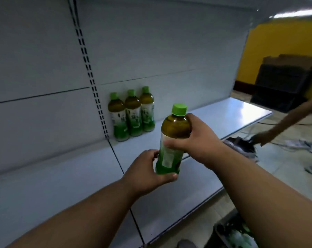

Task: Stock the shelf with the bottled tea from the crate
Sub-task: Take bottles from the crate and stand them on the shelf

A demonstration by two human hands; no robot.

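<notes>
Head view
Held bottle (171, 140): upright above the shelf (223, 119) front, at 5 o'clock from the shelved row.
Right hand (196, 138): clamped around the bottle's shoulder, likely to steer it.
Left hand (148, 169): closed on the bottle's base, likely supporting its weight.
Shelved bottles (131, 115): three upright, touching, against the back panel by the slotted upright, so the row likely grows toward 3 o'clock.
Crate (235, 233): at 6 o'clock below the shelf edge, more green bottles inside.
Another person's arm (286, 122): at 3 o'clock, well apart.
</notes>
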